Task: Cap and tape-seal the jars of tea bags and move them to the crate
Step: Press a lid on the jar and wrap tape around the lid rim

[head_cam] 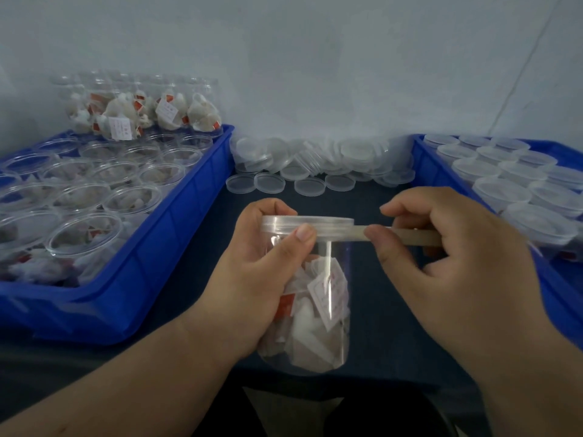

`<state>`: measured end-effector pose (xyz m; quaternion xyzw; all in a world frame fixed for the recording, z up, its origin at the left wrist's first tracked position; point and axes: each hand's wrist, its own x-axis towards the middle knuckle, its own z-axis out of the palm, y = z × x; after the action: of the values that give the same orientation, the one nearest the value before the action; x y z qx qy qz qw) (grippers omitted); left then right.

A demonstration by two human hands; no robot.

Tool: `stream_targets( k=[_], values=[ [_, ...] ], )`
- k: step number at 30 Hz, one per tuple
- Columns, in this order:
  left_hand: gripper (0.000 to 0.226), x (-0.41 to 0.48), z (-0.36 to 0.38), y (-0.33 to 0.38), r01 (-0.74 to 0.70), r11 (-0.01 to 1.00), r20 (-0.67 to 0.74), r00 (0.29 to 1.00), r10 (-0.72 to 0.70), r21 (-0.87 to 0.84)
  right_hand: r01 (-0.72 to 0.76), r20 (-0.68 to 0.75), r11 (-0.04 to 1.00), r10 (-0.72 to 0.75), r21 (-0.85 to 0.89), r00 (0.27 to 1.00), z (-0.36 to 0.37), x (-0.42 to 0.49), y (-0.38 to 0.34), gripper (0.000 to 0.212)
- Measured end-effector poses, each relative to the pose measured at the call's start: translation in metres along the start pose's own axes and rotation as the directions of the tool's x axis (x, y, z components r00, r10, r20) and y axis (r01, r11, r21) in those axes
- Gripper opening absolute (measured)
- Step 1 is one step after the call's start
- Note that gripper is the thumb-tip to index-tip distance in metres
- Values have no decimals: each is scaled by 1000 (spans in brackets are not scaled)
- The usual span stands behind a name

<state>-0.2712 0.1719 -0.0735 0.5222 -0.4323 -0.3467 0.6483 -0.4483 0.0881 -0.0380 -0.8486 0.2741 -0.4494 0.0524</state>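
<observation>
both hands (262,272) (454,247) grip: left the jar (318,310), right its tape (410,238).

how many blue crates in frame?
2. The left crate holds open jars, with more jars stacked at its back. The right crate holds capped jars and is cut off by the frame edge. No others are visible.
</observation>
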Motion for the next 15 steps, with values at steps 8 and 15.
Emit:
stream_targets(
  k=[8,15],
  values=[
    [28,-6,1,2,-63,998,24,998,64,-31,-31,-5,999,31,-13,1000,15,-4,4,28],
    [31,-3,-4,-2,-89,995,95,992,84,45,-156,43,982,152,110,987,14,-5,8,30]
  ],
)
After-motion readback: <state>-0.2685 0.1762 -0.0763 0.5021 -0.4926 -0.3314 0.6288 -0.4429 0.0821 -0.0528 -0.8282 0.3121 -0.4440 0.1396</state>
